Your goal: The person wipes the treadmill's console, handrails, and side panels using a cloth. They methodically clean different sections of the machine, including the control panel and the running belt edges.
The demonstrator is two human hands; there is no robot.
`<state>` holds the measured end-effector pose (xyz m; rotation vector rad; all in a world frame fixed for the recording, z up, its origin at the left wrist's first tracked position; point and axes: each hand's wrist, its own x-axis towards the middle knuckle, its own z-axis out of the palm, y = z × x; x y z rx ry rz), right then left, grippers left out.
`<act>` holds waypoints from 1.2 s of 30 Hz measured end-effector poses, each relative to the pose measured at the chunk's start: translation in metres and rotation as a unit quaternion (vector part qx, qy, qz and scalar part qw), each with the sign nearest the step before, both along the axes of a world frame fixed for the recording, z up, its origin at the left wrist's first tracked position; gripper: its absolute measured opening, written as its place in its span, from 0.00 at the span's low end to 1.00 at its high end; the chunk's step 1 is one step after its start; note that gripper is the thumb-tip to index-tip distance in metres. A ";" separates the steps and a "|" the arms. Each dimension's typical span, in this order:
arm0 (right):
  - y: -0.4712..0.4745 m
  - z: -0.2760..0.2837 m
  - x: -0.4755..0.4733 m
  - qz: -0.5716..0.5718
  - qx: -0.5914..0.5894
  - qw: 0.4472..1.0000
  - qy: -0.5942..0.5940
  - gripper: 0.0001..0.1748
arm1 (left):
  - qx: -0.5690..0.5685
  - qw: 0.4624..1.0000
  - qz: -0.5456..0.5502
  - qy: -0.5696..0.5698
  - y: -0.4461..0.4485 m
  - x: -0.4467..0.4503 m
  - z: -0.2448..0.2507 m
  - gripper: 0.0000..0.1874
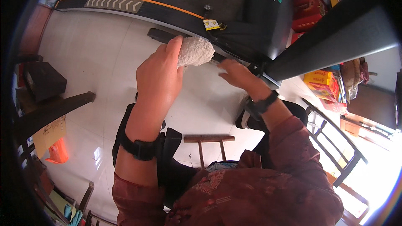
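My left hand (163, 69) is raised in front of me, its fingers wrapped around a greyish-white cloth or pad (196, 51) with a rough, fluffy surface. To its right, my right hand (237, 73) hovers beside a treadmill's black frame, blurred, with nothing visible between its fingers; the fingertips are apart from the cloth. Beyond both hands lies the treadmill's side rail (169, 9), with an orange stripe and a yellow-and-white warning label (211, 24). Black bands circle both wrists.
A thick dark upright post (333, 34) slants up at the right. Red and yellow boxes (320, 80) lie behind it, near a dark metal rack (336, 141). At the left are dark wooden furniture legs (62, 106), a black box (45, 80) and an orange bag (58, 151).
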<state>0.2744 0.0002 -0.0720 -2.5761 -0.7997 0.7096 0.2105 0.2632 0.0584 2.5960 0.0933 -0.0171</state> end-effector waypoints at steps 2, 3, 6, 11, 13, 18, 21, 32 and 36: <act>-0.022 0.031 -0.015 0.045 -0.068 0.995 0.055 0.21 | -0.004 1.000 0.007 0.001 -0.004 -0.001 -0.001 0.32; -0.032 0.045 -0.022 0.061 -0.088 0.991 0.078 0.21 | -0.009 1.000 0.015 -0.001 -0.006 -0.001 -0.002 0.32; -0.047 0.067 -0.041 0.091 -0.130 0.982 0.105 0.22 | -0.001 0.999 0.034 0.029 -0.012 0.004 -0.007 0.29; -0.048 0.055 -0.058 0.143 -0.159 0.975 0.055 0.19 | -0.050 0.999 0.007 0.018 -0.015 0.021 -0.029 0.21; -0.045 0.049 -0.065 0.188 -0.122 0.974 -0.014 0.16 | -0.087 0.996 -0.004 -0.031 -0.022 0.022 -0.042 0.21; -0.045 0.054 -0.084 0.224 -0.023 0.972 -0.068 0.09 | -0.127 0.991 0.021 0.044 -0.052 0.023 -0.068 0.22; -0.059 0.063 -0.090 0.230 -0.008 0.971 -0.070 0.07 | -0.161 0.985 0.039 0.055 -0.077 0.030 -0.077 0.23; -0.104 0.086 -0.083 0.191 -0.017 0.981 -0.041 0.09 | 0.031 0.988 -0.084 0.123 -0.215 0.128 -0.156 0.34; -0.118 0.100 -0.078 0.235 -0.012 0.972 -0.003 0.09 | 0.040 0.988 -0.078 0.130 -0.253 0.132 -0.174 0.28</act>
